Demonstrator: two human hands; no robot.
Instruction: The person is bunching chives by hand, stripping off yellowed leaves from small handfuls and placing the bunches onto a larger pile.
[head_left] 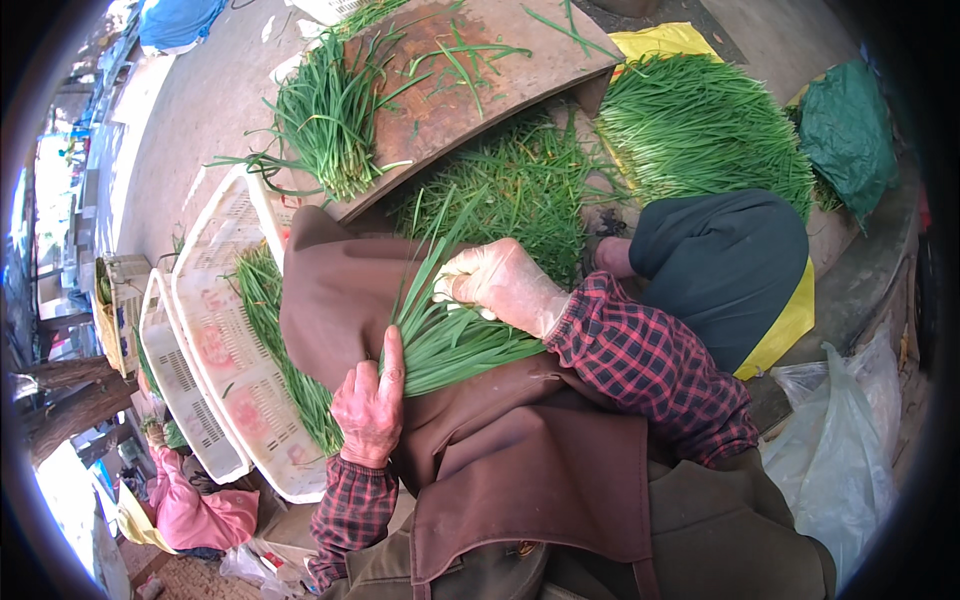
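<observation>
My right hand (500, 285), in a pale thin glove, is closed around a loose bunch of garlic chives (470, 350) above my lap. Their long flat leaves fan out to the left and toward me across a brown apron (345, 290). At the left edge of these leaves is my bare left hand (370, 405), its index finger stretched out along them and its other fingers bent. Its thumb is hidden. Beside my left knee, a white plastic crate (225, 330) has more chives in it.
A low wooden board (440, 110) ahead carries a pile of chives (330, 120). Loose green leaves (510, 180) cover the ground beneath it. Neatly laid chives (700, 130) are on yellow sheeting at the right, near a green bag (850, 130). Clear plastic bags (835, 450) lie at my right.
</observation>
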